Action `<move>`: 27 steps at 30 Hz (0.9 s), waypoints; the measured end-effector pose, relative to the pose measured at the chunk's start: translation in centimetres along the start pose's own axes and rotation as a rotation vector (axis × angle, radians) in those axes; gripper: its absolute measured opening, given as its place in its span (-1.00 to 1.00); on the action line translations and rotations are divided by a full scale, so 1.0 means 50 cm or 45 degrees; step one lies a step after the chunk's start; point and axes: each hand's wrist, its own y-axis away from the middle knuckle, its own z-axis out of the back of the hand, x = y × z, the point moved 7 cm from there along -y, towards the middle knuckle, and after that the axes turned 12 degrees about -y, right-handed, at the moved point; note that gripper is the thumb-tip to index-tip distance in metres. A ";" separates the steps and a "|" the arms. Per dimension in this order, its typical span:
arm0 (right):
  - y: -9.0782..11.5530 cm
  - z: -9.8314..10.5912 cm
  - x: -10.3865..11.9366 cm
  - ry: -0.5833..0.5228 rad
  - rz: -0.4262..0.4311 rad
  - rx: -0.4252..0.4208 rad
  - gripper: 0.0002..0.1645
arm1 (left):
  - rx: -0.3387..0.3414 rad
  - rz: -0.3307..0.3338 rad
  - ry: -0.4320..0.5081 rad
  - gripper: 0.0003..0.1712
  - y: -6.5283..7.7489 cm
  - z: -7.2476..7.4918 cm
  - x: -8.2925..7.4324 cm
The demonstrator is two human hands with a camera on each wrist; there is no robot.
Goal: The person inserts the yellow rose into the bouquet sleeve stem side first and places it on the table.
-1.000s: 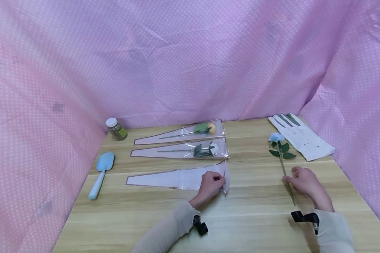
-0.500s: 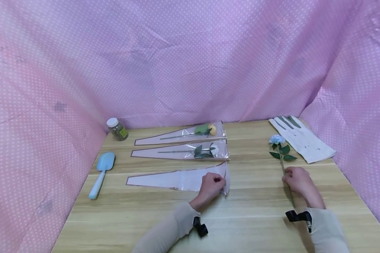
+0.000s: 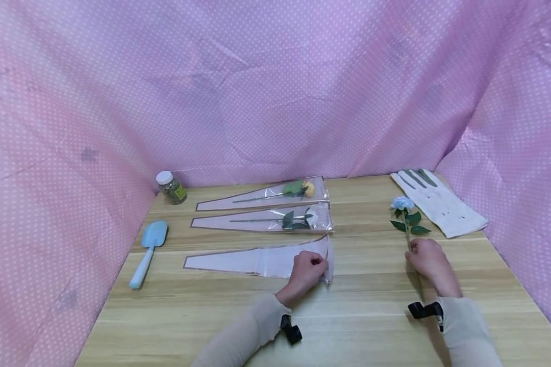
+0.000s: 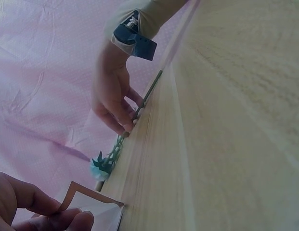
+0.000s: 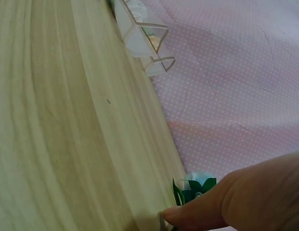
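Note:
Thumb and fingers of my left hand (image 3: 306, 270) pinch the wide end of a tapered flower sleeve (image 3: 243, 261) with a brown border, lying flat. In the left wrist view, the lifted sleeve edge (image 4: 94, 194) shows between the fingertips. On the right, a light-blue artificial flower (image 3: 402, 204) with green leaves lies along the table, bloom pointing away. My right hand (image 3: 430, 261) pinches its stem below the leaves, partly hiding the stem. The right wrist view shows the thumb (image 5: 197, 214) in front of the flower's leaves (image 5: 192, 190).
Behind lie two clear sleeves, one with a yellow flower (image 3: 308, 188), one with a white flower (image 3: 311, 218). A white glove (image 3: 443, 206) lies back right. At left are a lidded jar (image 3: 172, 188) and a blue scoop (image 3: 153, 235). Pink dotted cloth (image 3: 275, 92) surrounds the table.
My right hand has moved left and slightly forward onto the flower's stem and now pinches it. The left hand keeps its place on the sleeve. The flower has barely shifted.

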 end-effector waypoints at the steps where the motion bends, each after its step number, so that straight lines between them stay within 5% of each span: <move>1: -0.002 -0.001 0.000 0.002 -0.004 -0.001 -0.57 | -0.001 -0.001 -0.002 -0.81 0.000 0.000 0.000; 20: -0.007 0.009 -0.006 -0.074 0.015 -0.035 -0.54 | -0.005 -0.010 -0.008 -0.82 -0.002 0.002 -0.003; 27: 0.002 0.006 -0.012 -0.263 -0.016 -0.058 -0.53 | -0.005 0.001 -0.015 -0.82 -0.001 -0.001 -0.001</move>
